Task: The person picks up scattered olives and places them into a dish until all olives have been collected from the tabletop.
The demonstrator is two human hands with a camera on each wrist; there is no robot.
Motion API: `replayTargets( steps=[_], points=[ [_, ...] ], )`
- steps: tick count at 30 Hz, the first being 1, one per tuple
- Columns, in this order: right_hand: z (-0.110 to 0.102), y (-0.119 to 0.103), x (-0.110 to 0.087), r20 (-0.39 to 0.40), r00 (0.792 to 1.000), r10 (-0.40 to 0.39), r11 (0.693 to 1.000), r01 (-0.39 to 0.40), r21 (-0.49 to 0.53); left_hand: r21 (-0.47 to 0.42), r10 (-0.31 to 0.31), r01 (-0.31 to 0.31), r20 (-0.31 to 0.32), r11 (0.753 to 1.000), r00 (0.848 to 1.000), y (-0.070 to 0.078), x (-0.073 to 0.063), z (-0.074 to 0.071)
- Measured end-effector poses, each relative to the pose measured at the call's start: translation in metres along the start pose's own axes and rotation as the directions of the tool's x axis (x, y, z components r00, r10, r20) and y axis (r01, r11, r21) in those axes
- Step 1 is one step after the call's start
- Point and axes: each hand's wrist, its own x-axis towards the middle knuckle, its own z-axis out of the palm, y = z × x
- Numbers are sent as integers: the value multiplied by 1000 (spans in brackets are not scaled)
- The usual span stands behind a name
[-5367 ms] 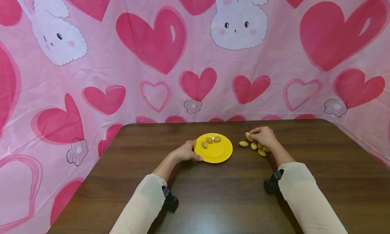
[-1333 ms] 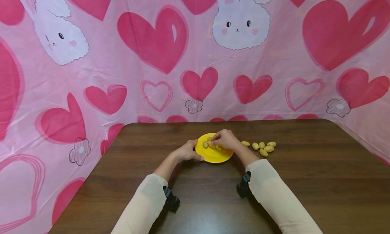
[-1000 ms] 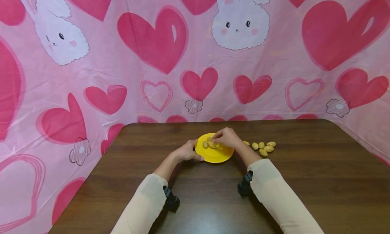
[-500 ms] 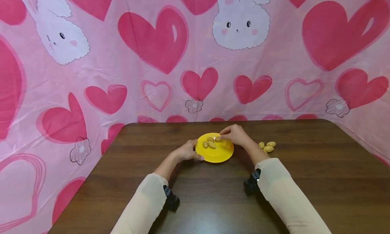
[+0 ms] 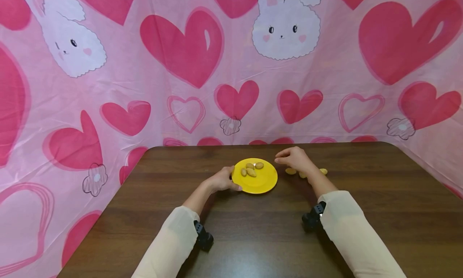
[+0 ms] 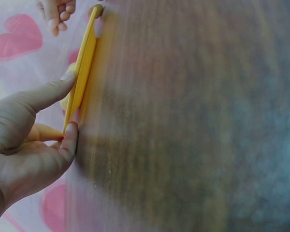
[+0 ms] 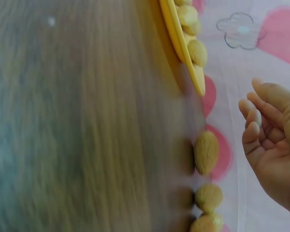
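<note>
My left hand (image 5: 220, 179) grips the left rim of a yellow plate (image 5: 257, 186), and the left wrist view shows the plate edge (image 6: 87, 63) between thumb and finger. Several small oval yellow-brown pieces like baby potatoes (image 5: 251, 172) lie together on the far half of the plate. My right hand (image 5: 296, 159) hovers right of the plate with loosely bent fingers and nothing between them. Below it more potato-like pieces (image 5: 290, 171) lie on the table, partly hidden by that hand and forearm. One such piece (image 7: 206, 152) appears close to the plate in the right wrist view.
The dark wooden table (image 5: 246, 233) extends in front of both hands. Its far edge lies close behind the plate, before a pink cloth (image 5: 162, 81) with hearts and rabbits. Black wrist cameras (image 5: 204, 239) hang below both sleeves.
My right hand has set a potato-like piece on the plate, let go, and moved right toward the loose pieces. The plate now bears more pieces than at first. My left hand keeps its grip.
</note>
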Motion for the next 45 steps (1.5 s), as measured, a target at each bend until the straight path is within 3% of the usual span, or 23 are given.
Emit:
replayTargets(
  steps=[11,19,27,36,45],
  points=[
    [-20,17,-12,-36,999,-6,1000,6,1,4,-1,1,-4,1000,1000,0,-1,0],
    [-35,33,-22,-65,998,-20,998,16,-65,1,-7,7,-10,1000,1000,-1,0,1],
    [-47,51,-33,-84,996,26,1000,-26,3,9,-3,4,-8,1000,1000,0,0,1],
    [-63,72,-43,-118,993,29,995,-40,-95,5,-16,16,-9,1000,1000,1,-3,0],
    [-70,86,-51,-135,988,73,995,-82,-63,0,13,-13,9,1000,1000,-1,0,-1]
  ],
)
